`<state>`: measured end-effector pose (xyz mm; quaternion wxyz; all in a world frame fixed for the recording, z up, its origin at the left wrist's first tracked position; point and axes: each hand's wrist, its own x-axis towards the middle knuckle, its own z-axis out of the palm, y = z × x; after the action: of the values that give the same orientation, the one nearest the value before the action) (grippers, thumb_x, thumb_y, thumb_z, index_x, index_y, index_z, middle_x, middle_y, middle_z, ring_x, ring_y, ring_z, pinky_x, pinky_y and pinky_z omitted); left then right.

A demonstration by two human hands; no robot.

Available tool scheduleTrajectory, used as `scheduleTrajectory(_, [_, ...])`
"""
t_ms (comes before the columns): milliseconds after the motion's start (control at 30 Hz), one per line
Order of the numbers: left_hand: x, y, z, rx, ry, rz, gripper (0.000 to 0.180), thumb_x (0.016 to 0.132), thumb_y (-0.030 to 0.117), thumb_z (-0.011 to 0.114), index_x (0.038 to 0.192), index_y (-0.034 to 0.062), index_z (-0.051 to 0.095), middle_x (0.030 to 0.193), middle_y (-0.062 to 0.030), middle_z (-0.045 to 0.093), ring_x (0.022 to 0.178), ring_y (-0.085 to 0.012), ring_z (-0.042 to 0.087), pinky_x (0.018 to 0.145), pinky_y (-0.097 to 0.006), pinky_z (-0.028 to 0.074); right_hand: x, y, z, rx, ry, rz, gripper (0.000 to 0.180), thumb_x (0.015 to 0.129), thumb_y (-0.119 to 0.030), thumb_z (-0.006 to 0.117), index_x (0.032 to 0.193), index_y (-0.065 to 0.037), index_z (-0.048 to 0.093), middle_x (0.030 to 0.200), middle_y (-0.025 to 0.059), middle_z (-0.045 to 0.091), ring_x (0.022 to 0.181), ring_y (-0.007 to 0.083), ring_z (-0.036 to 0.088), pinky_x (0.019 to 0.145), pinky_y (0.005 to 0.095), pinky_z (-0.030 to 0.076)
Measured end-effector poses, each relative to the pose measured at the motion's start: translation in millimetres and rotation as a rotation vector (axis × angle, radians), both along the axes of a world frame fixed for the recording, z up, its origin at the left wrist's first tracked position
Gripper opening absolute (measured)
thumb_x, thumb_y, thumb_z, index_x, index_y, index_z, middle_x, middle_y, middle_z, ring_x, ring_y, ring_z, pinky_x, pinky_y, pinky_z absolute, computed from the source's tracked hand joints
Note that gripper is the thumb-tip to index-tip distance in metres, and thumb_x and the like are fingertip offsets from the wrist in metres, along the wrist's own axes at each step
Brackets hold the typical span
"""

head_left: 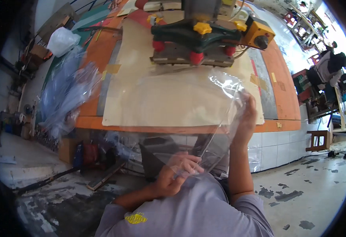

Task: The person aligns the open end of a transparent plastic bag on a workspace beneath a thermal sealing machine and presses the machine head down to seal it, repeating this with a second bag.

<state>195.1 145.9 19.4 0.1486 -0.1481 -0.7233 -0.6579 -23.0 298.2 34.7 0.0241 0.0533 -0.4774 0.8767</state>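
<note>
I hold a large clear plastic sheet (173,106) in front of me, over the near edge of the orange worktable (287,98). My left hand (175,173) grips its lower edge close to my chest. My right hand (246,118) is raised and pinches the sheet's right edge near the table's front. The sheet hangs partly over a beige pad (141,51) on the table. Behind the pad stands a green press machine (196,37) with red and yellow knobs.
A heap of clear plastic (68,94) hangs off the table's left side, with a white bag (62,39) behind it. A yellow switch box (258,33) sits right of the machine. Another person (329,65) works at the far right. A wooden stool (319,140) stands on the floor.
</note>
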Motion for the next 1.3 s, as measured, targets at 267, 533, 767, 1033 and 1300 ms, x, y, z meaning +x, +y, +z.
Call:
scheduleTrajectory(267, [5.7,-43.9,63.0,0.540,-0.252,-0.119,0.037,0.103,-0.003,0.046,0.139,0.0019,0.055,0.115,-0.0209,0.074,0.116,-0.0337,0.070,0.116,-0.048,0.039,11.8,4.8,-11.8,0.355,0.229,0.076,0.055,0.091,0.001,0.066,0.141,-0.004,0.044,0.140,0.0180,0.058,0.129,0.0269,0.059,0.111,0.0391,0.044])
scheduleTrajectory(533, [30.0,-108.4,98.9,0.384,0.198,-0.207,0.027,0.103,0.026,0.066,0.120,0.0059,0.072,0.071,-0.0004,0.072,0.087,-0.0290,0.074,0.127,-0.057,0.010,59.8,18.6,23.9,0.792,0.791,-0.069,0.040,0.084,-0.004,0.080,0.117,-0.003,0.058,0.105,0.0149,0.071,0.094,0.0253,0.070,0.082,0.0333,0.055])
scheduleTrajectory(767, [111.5,-166.7,180.1,0.311,0.351,-0.094,0.042,0.110,0.030,0.048,0.077,0.0126,0.067,0.066,-0.0018,0.071,0.098,-0.0299,0.074,0.124,-0.068,-0.010,104.0,48.8,106.0,0.522,0.984,0.709,0.019,0.078,0.003,0.082,0.095,0.000,0.075,0.091,0.0125,0.074,0.074,0.0232,0.070,0.062,0.0352,0.056])
scheduleTrajectory(1033, [18.3,-144.6,133.3,0.453,-0.441,-0.133,0.033,0.112,0.021,0.039,0.093,0.0032,0.058,0.093,-0.0237,0.075,0.111,-0.0421,0.071,0.111,-0.054,0.042,69.0,78.1,60.7,0.656,0.161,0.270,0.007,0.095,-0.001,0.071,0.101,0.002,0.071,0.090,0.0100,0.074,0.075,0.0122,0.066,0.066,0.0254,0.052])
scheduleTrajectory(1300, [-53.7,-110.7,81.5,0.484,-0.479,-0.297,0.039,0.113,0.028,0.044,0.100,-0.0010,0.067,0.100,-0.0148,0.074,0.105,-0.0272,0.071,0.100,-0.038,0.050,35.9,132.9,39.7,1.221,0.382,0.220,0.010,0.100,-0.001,0.062,0.103,0.007,0.068,0.079,0.0095,0.064,0.067,0.0161,0.060,0.064,0.0300,0.049])
